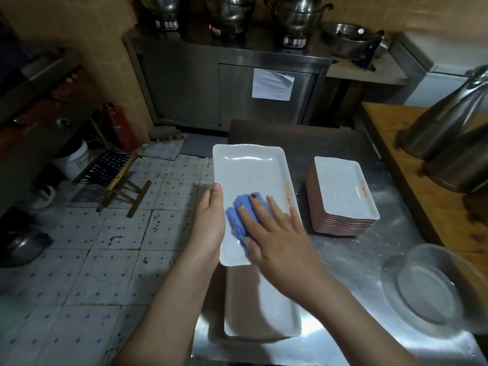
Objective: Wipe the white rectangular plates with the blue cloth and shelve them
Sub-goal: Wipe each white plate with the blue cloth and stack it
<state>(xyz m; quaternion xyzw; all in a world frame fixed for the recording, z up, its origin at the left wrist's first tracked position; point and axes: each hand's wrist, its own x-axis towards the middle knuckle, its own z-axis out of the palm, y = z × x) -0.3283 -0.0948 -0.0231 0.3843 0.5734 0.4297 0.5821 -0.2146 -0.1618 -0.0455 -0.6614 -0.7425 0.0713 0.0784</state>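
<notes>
One plate (250,167) is gripped by left hand (208,220) (right hand (280,239) presses cloth (235,215)).

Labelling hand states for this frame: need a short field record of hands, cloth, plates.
left hand: holds plate by its left edge
right hand: flat, fingers press cloth onto plate
second plate: on table, partly under the held one
stack: plates, on table, right of held plate
bowl: clear, near right of table
</notes>
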